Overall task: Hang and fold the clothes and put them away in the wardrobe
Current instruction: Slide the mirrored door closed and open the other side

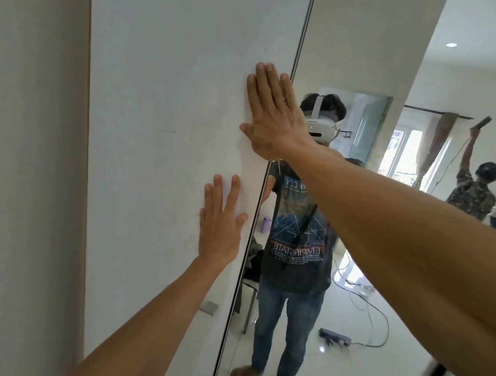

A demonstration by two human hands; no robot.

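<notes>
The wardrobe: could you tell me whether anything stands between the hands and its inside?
Yes. The shut white door does: the left hand and right hand lie flat on it, beside the mirror door. No clothes are visible.

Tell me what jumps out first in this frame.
Two bare hands pressed flat, fingers spread, on the white wardrobe door: right hand higher, by the door's edge, left hand lower. Right of that edge, a mirror panel reflects the person in a headset, with cables on the floor behind.
</notes>
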